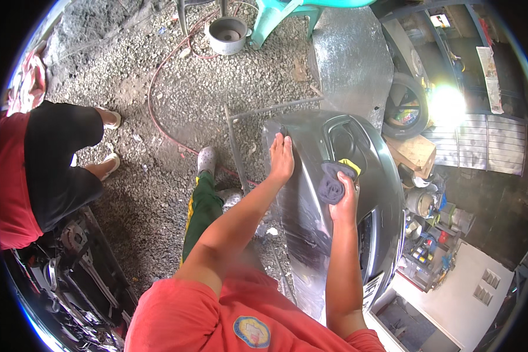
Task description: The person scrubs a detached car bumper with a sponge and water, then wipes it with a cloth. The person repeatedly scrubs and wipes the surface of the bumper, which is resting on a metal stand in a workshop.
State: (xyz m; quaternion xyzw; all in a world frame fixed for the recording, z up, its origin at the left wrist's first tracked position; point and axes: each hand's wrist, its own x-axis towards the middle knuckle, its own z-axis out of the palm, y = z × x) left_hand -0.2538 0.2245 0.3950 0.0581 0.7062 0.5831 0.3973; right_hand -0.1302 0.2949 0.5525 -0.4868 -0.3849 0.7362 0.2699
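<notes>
A dark grey car bumper (302, 199) stands in front of me, its surface dusty with pale smears. My left hand (282, 157) lies flat against its upper left part, fingers stretched out and holding nothing. In my right hand (345, 200) is a folded dark grey cloth (331, 183) with a yellow part showing at its top. The cloth is over the bumper's face, below the round recess; whether it presses on the surface I cannot tell.
A metal frame (234, 141) stands by the bumper. A red hose (153, 108) crosses the gravel. Farther off are a grey pot (227, 36), a green plastic chair (270, 20) and a tire (406, 105). Another person (58, 158) stands at left, near car parts (70, 264).
</notes>
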